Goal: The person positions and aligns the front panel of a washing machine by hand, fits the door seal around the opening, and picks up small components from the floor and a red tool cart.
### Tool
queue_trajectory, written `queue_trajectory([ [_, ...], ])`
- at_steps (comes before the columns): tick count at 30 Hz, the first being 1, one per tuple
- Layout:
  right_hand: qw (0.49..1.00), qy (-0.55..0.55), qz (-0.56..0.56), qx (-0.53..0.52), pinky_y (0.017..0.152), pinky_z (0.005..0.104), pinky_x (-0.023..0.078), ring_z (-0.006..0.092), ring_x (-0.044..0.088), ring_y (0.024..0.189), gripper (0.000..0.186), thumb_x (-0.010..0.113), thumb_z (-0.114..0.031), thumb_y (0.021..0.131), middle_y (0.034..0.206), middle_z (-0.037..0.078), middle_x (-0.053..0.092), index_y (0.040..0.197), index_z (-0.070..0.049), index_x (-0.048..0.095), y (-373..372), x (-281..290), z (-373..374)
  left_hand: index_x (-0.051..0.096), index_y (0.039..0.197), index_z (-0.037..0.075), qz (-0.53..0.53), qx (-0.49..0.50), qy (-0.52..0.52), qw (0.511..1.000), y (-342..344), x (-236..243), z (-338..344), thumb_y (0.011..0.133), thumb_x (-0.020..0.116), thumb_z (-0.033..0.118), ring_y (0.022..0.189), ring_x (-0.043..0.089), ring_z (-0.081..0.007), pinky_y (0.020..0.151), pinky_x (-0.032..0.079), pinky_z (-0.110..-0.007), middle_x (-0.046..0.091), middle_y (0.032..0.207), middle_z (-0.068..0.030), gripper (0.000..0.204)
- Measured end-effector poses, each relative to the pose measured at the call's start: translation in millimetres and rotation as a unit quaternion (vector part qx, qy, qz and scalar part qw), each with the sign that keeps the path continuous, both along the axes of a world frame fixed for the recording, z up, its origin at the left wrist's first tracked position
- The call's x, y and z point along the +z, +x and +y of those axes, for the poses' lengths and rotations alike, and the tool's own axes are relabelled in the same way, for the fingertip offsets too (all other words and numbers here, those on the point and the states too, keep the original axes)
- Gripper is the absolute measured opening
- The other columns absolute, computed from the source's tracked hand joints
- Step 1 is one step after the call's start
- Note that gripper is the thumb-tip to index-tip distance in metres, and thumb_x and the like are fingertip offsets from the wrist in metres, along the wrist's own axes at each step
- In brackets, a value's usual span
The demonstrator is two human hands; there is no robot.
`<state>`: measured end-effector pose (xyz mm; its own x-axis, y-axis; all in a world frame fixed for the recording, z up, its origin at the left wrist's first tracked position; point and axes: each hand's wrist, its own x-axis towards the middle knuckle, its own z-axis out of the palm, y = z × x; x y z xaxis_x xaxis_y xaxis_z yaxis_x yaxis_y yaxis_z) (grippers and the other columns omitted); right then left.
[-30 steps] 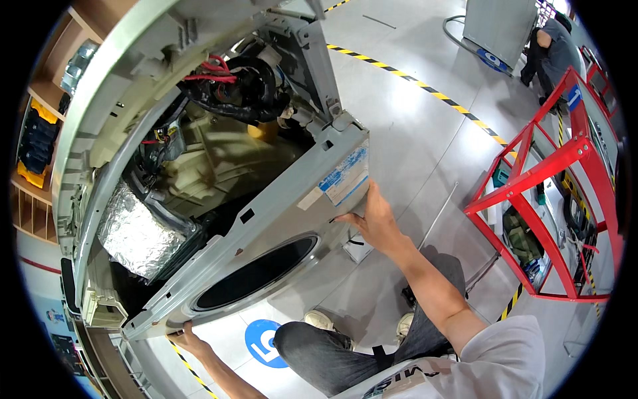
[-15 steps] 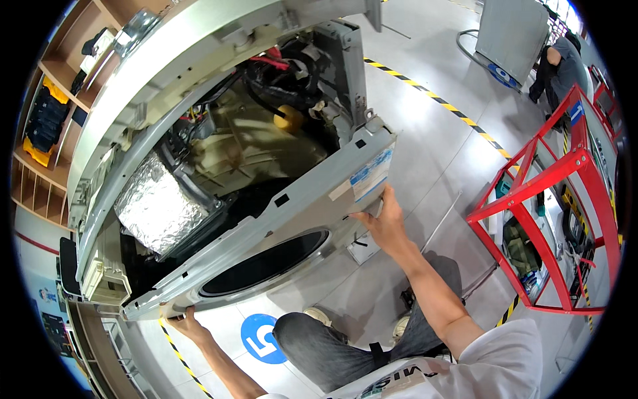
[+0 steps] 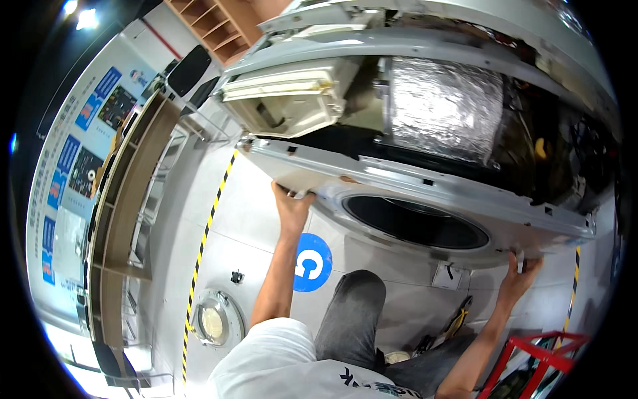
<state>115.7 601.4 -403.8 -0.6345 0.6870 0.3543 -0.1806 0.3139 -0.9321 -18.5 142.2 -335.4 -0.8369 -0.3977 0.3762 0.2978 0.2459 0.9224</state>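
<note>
The front panel (image 3: 316, 174) of a washing machine leans outward from the cabinet, with its round door opening (image 3: 419, 223) facing me. My left hand (image 3: 292, 205) grips the panel's face left of that opening, thumb and fingers bent. Farther right, my right hand (image 3: 520, 278) holds the panel's lower edge, its fingertips partly hidden. Behind the panel the machine stands open at the top. Inside are a cream drawer housing (image 3: 282, 110), a foil-wrapped box (image 3: 445, 106) and dark hoses and wires in shadow.
A round door ring (image 3: 216, 319) lies on the floor at left, beside black-and-yellow tape (image 3: 207, 233). Yellow-handled pliers (image 3: 458, 318) lie near my knee. A red-framed cart (image 3: 531, 362) stands at lower right. A long wooden desk (image 3: 113, 226) and a black chair (image 3: 189, 70) are at left.
My view has swung left, bringing the desk and door ring into sight. My left hand now sits nearer the door opening, and my right hand lower on the panel's edge.
</note>
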Motion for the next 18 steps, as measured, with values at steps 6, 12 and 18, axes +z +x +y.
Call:
queue_trajectory([
  [6, 0.996, 0.052, -0.070, -0.034, 0.091, 0.0305, 0.041, 0.0229, 0.047, 0.113, 0.063, 0.061, 0.010, 0.078, 0.125, 0.019, 0.046, 0.132, 0.004, 0.029, -7, 11, -3, 0.034, 0.113, -0.001, -0.023, 0.037, -0.038, 0.998, 4, 1, 0, 0.058, 0.067, -0.007, 0.098, 0.050, -0.0210, 0.088, 0.043, -0.034, 0.043, 0.107, -0.0136, 0.064],
  [12, 0.993, 0.048, -0.103, -0.031, 0.093, 0.0334, 0.041, 0.0246, 0.048, 0.113, 0.065, 0.066, 0.003, 0.077, 0.125, 0.019, 0.047, 0.131, 0.004, 0.030, -7, 19, 8, 0.035, 0.113, 0.000, -0.025, 0.016, -0.054, 0.998, -9, 3, 14, 0.059, 0.069, -0.003, 0.097, 0.051, -0.0223, 0.085, 0.044, -0.034, 0.046, 0.106, -0.0137, 0.063],
  [18, 0.962, 0.213, -0.150, -0.078, 0.083, 0.0391, 0.045, 0.0333, 0.052, 0.106, 0.066, 0.076, -0.013, 0.070, 0.117, 0.021, 0.051, 0.122, 0.005, 0.041, 11, 18, 6, 0.036, 0.118, 0.003, -0.081, -0.041, -0.005, 0.996, 0, -30, -13, 0.066, 0.061, 0.001, 0.094, 0.050, -0.0205, 0.087, 0.042, -0.034, 0.049, 0.103, -0.0087, 0.058],
])
